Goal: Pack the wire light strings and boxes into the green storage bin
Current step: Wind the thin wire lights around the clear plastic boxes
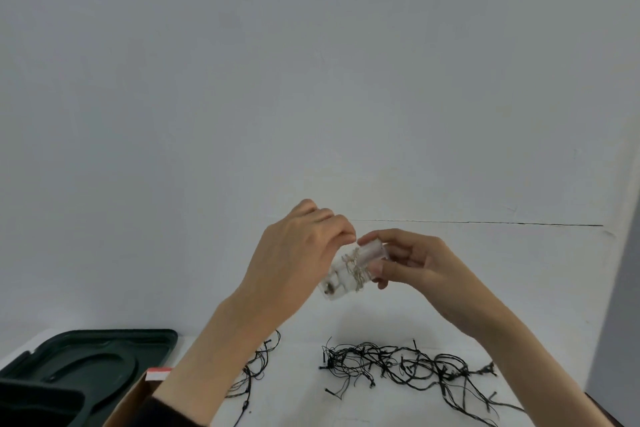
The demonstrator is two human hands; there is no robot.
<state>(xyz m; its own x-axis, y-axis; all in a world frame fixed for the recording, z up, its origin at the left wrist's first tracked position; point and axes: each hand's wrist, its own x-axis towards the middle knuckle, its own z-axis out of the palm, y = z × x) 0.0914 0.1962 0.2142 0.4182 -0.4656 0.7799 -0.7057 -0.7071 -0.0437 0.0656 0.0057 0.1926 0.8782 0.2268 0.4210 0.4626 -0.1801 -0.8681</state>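
Left hand and right hand pinched the wire-wound clear box, likely mid-winding; next it needed carrying left to the green bin.

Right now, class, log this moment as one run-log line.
left hand, right hand: hold clear box | thin wire: wound round it | black light strings: loose on table | green lid: left

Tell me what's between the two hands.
Head view: a clear plastic case wound with fine wire light string, held by the left hand and right hand.
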